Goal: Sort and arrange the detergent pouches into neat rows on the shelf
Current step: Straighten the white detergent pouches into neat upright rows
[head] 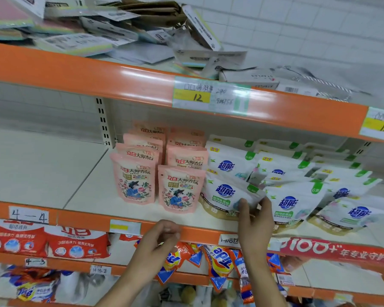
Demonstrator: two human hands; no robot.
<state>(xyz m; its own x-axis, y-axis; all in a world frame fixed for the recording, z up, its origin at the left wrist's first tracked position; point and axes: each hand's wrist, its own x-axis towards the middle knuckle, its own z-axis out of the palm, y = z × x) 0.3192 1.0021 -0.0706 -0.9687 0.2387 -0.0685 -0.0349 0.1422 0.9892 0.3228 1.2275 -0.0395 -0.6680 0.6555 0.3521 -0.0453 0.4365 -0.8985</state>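
Note:
Two upright rows of pink detergent pouches (135, 178) stand on the middle shelf (82, 193), left of centre. Right of them lie several white and green pouches (290, 202), leaning and overlapping without order. My right hand (253, 220) grips the lower right edge of the front white pouch (224, 196), thumb on its face and fingers behind it; the pouch tilts to the left beside the pink rows. My left hand (162, 238) hovers in front of the shelf's orange edge with fingers loosely curled, holding nothing.
The upper shelf (120, 78) holds a messy pile of stationery packs. Below, red detergent bags (47, 242) and orange sachets (217, 260) fill the lower shelves. A red banner (335, 251) runs along the shelf edge at right. The middle shelf's left part is bare.

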